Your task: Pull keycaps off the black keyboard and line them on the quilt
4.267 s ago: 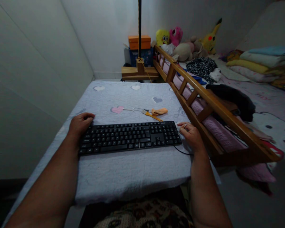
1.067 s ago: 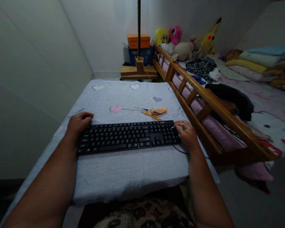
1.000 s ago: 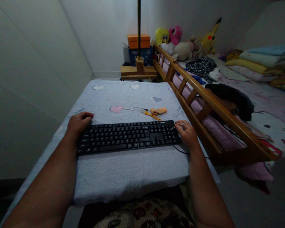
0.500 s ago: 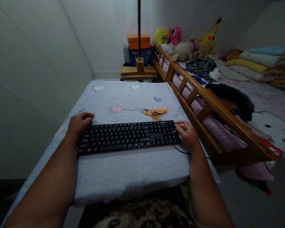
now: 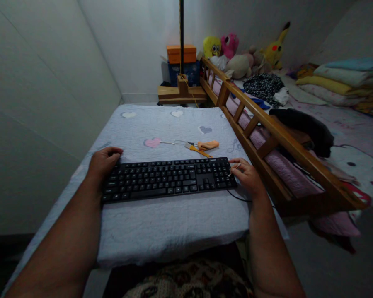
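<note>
A black computer keyboard lies slightly slanted on the cloth-covered table. My left hand is closed at its left end, fingers curled by the upper left corner. At the other end, my right hand pinches a thin white stick like a cotton swab, its lower tip over the number keys. Behind the keyboard lie a small flat brush with a yellow handle and a wire-ended tool with an orange handle. Another thin pale stick lies left of them.
A wooden bed rail runs along the table's right side. Beyond it are plush toys, clothes and folded bedding. A wooden stand with a dark pole and an orange box are at the far wall. The keyboard's cable trails right.
My right hand has shifted very slightly, and the white stick has tilted, its tip now a little lower on the number keys. My left hand and the keyboard have stayed put.
</note>
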The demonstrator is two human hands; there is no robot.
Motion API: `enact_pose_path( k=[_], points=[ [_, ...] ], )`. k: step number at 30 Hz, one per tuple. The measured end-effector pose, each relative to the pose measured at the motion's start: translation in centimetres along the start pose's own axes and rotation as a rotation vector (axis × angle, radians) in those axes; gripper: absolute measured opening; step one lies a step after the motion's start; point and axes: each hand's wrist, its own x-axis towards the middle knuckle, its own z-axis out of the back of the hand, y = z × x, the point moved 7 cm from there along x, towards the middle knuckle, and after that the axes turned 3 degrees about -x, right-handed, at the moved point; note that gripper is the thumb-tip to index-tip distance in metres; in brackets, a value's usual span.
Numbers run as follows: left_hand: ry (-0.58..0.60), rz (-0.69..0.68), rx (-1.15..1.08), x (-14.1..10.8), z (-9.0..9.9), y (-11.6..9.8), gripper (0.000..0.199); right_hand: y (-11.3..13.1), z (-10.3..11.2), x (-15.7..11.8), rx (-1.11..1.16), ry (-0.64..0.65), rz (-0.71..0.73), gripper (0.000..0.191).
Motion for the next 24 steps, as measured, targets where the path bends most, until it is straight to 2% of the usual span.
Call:
enact_pose_path(
  k=[15, 24],
  points=[
    [-0.017, -0.021, -0.022, 0.1, 0.0, 0.3, 0.047, -0.2, 0.7, 0.0, 0.001, -0.041, 0.011, 0.019],
    [-0.008, -0.004, -0.008, -0.4, 0.2, -0.4, 0.048, -0.7, 1.2, 0.0, 0.023, -0.090, -0.023, 0.019]
  ],
)
